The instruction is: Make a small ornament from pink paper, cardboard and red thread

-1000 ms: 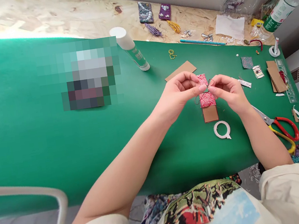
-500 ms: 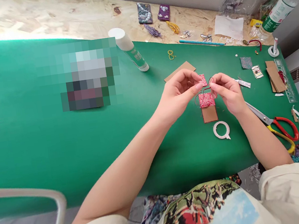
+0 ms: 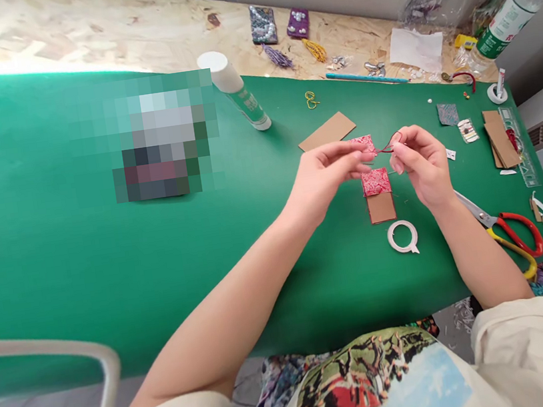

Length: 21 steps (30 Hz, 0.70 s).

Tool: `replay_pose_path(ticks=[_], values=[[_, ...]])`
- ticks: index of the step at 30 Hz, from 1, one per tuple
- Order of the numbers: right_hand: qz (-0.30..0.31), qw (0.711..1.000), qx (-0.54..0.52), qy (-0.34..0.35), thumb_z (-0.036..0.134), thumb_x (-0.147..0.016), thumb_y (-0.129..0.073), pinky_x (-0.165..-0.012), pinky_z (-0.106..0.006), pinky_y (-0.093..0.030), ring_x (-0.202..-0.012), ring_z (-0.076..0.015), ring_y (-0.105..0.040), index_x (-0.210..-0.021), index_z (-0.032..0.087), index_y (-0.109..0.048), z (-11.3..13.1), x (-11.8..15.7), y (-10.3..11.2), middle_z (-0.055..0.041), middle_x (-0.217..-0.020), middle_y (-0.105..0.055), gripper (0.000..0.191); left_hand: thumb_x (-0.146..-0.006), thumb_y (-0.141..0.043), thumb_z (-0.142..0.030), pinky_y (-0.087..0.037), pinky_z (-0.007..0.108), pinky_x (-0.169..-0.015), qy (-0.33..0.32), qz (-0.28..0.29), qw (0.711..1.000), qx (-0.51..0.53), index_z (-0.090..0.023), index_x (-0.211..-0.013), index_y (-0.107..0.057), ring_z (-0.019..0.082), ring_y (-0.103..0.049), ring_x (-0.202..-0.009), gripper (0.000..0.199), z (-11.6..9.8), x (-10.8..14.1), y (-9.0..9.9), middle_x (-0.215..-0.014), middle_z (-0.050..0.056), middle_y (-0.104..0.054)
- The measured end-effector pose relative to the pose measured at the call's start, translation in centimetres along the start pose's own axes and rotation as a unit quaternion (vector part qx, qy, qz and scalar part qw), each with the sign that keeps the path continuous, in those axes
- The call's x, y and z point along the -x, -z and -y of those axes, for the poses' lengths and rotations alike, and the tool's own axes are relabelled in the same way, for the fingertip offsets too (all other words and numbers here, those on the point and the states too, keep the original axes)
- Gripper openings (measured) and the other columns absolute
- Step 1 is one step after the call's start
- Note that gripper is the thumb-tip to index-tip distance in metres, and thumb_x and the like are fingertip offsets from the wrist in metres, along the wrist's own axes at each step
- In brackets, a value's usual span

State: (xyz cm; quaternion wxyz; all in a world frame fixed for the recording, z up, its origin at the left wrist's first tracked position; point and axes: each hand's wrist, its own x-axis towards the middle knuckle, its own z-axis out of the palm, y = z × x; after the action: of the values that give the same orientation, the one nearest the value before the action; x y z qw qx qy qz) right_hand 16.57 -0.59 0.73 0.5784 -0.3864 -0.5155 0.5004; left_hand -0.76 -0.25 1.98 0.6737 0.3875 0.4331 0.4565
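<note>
A thin dark red cord (image 3: 386, 149) runs between my two hands above the green table. My left hand (image 3: 330, 171) has its fingers pressed together around the cord's left end. In my right hand (image 3: 417, 159) the cord's looped end is pinched between thumb and fingers. Behind the left fingertips lies a small red patterned piece (image 3: 365, 144). Just below the hands is a red patterned flap (image 3: 375, 181) over a brown card (image 3: 381, 207) with a red edge. A white tape ring (image 3: 402, 237) rests nearer to me.
Scissors (image 3: 493, 219) with red and yellow handles lie beside my right forearm. A glue stick (image 3: 235, 90) and a cardboard strip (image 3: 327, 131) are farther back. Cardboard pieces (image 3: 499, 139), a clear ruler (image 3: 525, 147) and a bottle (image 3: 504, 29) are at the right.
My right hand has moved slightly right, drawing the cord out between the hands. My left fingers have straightened and lowered, and the dark loops over the red flap have gone from there.
</note>
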Motion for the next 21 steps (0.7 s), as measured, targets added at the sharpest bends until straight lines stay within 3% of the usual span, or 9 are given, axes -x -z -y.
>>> replay_pose_path(ticks=[3, 6, 14, 17, 21], values=[[0.02, 1.0, 0.001, 0.013, 0.046, -0.079, -0.082, -0.052, -0.024, -0.037, -0.051, -0.005, -0.044, -0.077, 0.021, -0.065, 0.0, 0.2, -0.1, 0.0058, -0.07, -0.055, 0.031, -0.075, -0.079, -0.028, -0.06, 0.029, -0.085, -0.049, -0.062, 0.993, 0.085, -0.016, -0.088, -0.076, 0.017, -0.077, -0.086, 0.018, 0.1, -0.5, 0.5, -0.089, 0.005, -0.081], [0.031, 0.999, -0.001, 0.015, 0.046, -0.08, -0.081, -0.052, -0.023, -0.036, -0.051, -0.0047, -0.044, -0.076, 0.021, -0.064, -0.1, 0.2, -0.2, 0.0059, -0.069, -0.054, 0.031, -0.075, -0.083, -0.025, -0.06, 0.03, -0.092, -0.097, -0.113, 0.984, 0.102, -0.019, -0.09, -0.075, 0.017, -0.078, -0.094, 0.018, 0.4, -1.3, 1.5, -0.096, 0.004, -0.081], [-0.024, 1.0, -0.001, 0.004, 0.04, -0.076, -0.081, -0.05, -0.022, -0.038, -0.048, -0.0038, -0.046, -0.072, 0.021, -0.062, -0.2, -0.4, 0.5, 0.0072, -0.066, -0.054, 0.027, -0.077, -0.086, -0.031, -0.059, 0.031, -0.098, -0.175, -0.161, 0.965, 0.11, -0.029, -0.098, -0.066, 0.019, -0.073, -0.112, 0.029, 0.1, -2.2, 3.5, -0.106, 0.0, -0.079], [-0.036, 0.999, 0.012, 0.009, 0.04, -0.073, -0.083, -0.048, -0.023, -0.037, -0.048, -0.0045, -0.046, -0.071, 0.021, -0.064, -0.1, -0.3, 0.4, 0.0067, -0.066, -0.057, 0.027, -0.079, -0.084, -0.03, -0.06, 0.029, -0.09, -0.186, -0.163, 0.966, 0.076, -0.031, -0.098, -0.065, 0.017, -0.073, -0.106, 0.027, -0.5, -1.9, 3.4, -0.105, -0.001, -0.077], [-0.032, 0.998, 0.043, 0.024, 0.039, -0.073, -0.084, -0.049, -0.024, -0.037, -0.05, -0.0056, -0.046, -0.072, 0.021, -0.069, 0.1, 0.0, -0.2, 0.0049, -0.068, -0.061, 0.023, -0.077, -0.082, -0.03, -0.051, 0.024, -0.056, -0.161, -0.106, 0.981, 0.019, -0.026, -0.084, -0.068, 0.011, -0.062, -0.066, 0.016, -0.8, -1.1, 2.0, -0.086, 0.001, -0.074]])
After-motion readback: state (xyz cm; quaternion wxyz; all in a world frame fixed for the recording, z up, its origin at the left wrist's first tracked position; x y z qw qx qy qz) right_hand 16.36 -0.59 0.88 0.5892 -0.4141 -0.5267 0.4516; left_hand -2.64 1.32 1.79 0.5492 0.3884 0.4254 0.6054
